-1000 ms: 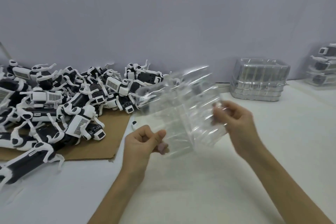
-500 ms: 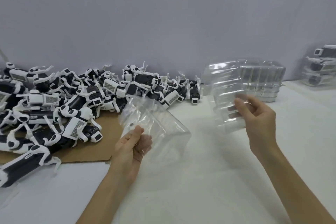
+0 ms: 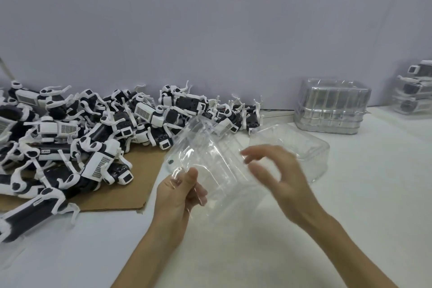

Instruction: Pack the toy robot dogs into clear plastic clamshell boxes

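We see the left hand (image 3: pixel 177 196) gripping a clear clamshell box (image 3: pixel 210 161) by its near edge, thumb (image 3: pixel 190 176) pressed on top and the other fingers curled beneath the plastic, holding it tilted above the white table (image 3: pixel 362 206). The right hand (image 3: pixel 280 177) hovers just beside the box on its right, its fingers (image 3: pixel 254 151) spread and loosely bent, clasping nothing. They are smeared by motion, and we cannot tell whether their tips touch the plastic. A second clear shell (image 3: pixel 311 147) lies on the table behind that hand, its near side partly hidden by the fingers. The toy robot dogs (image 3: pixel 100 138) lie in a tangled black-and-white heap at the left, most of them on a sheet of cardboard (image 3: pixel 131 187), and the heap runs off the left edge. A stack of empty shells (image 3: pixel 332 110) stands against the wall at the back right. Farther right, stacked boxes with dogs inside (image 3: pixel 418 93) are cut off by the frame. We find the held box hard to read because its walls are transparent: we cannot make out whether it is one half or a folded pair.
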Demonstrator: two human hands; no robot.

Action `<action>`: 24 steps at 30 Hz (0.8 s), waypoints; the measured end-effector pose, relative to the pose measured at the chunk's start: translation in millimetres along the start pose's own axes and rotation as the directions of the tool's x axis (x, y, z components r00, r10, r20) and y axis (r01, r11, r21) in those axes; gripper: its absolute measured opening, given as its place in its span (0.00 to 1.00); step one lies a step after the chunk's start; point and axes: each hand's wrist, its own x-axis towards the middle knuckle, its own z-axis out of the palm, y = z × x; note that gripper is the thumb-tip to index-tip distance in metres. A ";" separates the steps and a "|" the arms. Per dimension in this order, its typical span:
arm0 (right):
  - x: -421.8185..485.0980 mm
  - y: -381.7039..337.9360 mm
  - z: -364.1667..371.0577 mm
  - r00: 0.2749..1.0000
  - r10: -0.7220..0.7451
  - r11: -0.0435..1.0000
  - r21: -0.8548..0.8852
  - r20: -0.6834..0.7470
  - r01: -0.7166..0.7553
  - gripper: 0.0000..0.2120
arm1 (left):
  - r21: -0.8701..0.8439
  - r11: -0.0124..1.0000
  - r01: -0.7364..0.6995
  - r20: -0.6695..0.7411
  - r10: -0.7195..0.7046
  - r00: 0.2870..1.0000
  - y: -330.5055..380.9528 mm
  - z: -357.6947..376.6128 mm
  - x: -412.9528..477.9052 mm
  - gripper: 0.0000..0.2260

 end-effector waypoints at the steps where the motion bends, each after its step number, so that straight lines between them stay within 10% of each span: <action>1: -2.9 -6.2 7.4 0.992 0.003 1.000 0.016 0.124 -0.005 0.19 | 0.003 1.000 -0.011 -0.002 0.011 1.000 -1.4 0.8 -0.9 0.38; 9: -6.7 -15.2 7.5 0.971 0.023 0.984 0.168 0.239 -0.065 0.15 | 0.015 0.997 -0.073 -0.003 0.074 0.997 -2.4 1.1 0.2 0.45; 12: -15.2 -20.3 24.8 0.991 -0.073 0.989 -0.116 0.114 0.087 0.08 | 0.054 0.996 -0.070 0.011 0.069 0.998 -7.4 3.7 -2.8 0.43; 18: 0.3 -10.3 -2.8 0.940 -0.029 0.998 0.045 -0.339 0.047 0.12 | 0.072 0.997 0.017 -0.054 -0.014 0.998 -9.6 0.1 3.0 0.31; 24: 22.7 31.8 -69.5 0.914 -0.092 0.880 -0.463 -0.395 -0.112 0.19 | 0.028 0.996 0.087 -0.139 -0.082 0.987 -7.9 -9.2 7.2 0.18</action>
